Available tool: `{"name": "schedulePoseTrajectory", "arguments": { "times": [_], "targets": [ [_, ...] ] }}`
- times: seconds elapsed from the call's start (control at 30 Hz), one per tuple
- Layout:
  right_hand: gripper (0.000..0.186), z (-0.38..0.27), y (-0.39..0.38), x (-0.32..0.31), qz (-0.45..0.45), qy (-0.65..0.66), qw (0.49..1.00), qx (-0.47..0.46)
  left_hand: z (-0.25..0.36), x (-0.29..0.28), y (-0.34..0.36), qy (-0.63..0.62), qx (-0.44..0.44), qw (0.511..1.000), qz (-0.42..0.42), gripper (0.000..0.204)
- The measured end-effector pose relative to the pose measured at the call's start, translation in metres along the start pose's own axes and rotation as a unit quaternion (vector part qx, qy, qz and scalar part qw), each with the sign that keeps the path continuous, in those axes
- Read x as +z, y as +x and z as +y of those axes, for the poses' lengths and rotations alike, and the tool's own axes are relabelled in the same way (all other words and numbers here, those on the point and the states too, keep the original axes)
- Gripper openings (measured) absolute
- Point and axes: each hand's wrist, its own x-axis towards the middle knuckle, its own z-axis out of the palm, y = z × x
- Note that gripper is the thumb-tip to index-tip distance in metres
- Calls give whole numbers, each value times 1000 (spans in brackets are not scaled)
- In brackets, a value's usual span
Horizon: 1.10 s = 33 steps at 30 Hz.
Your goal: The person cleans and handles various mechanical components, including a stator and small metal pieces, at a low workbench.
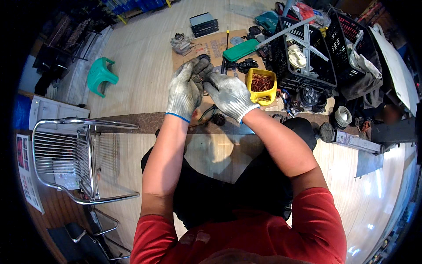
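Note:
My left hand (pixel 184 90) and my right hand (pixel 229 94) both wear grey knit work gloves and meet over a sheet of brown cardboard (pixel 215 46) on the floor. Together they grip a small dark part (pixel 200 78) held between the fingertips; most of it is hidden by the gloves. Thin dark wires (pixel 206 115) hang below the hands. A yellow tub (pixel 261 86) filled with reddish copper bits stands just to the right of my right hand.
A green flat case (pixel 241 49), a screwdriver (pixel 227 37) and small dark parts lie on the cardboard. Two black crates (pixel 303 57) with scrap stand at the right. A metal chair (pixel 77 158) is at the left, a green stool (pixel 101 75) beyond it.

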Motion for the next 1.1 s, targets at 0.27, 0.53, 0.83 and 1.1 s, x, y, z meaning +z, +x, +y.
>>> {"name": "schedulePoseTrajectory", "arguments": {
  "times": [0.27,0.53,0.83,1.1],
  "targets": [
    [28,8,0,6,41,-12,999,-28,-4,9,-9,72,-3,997,-18,37],
    [30,15,0,4,-40,1,999,-13,18,10,-4,-71,-6,997,22,26],
    [27,36,11,-15,-130,-36,991,3,31,-1,-13,35,-116,983,-140,27],
    [29,42,16,-37,-132,-64,989,32,35,19,-32,350,-213,901,-143,34]
  ]
}}
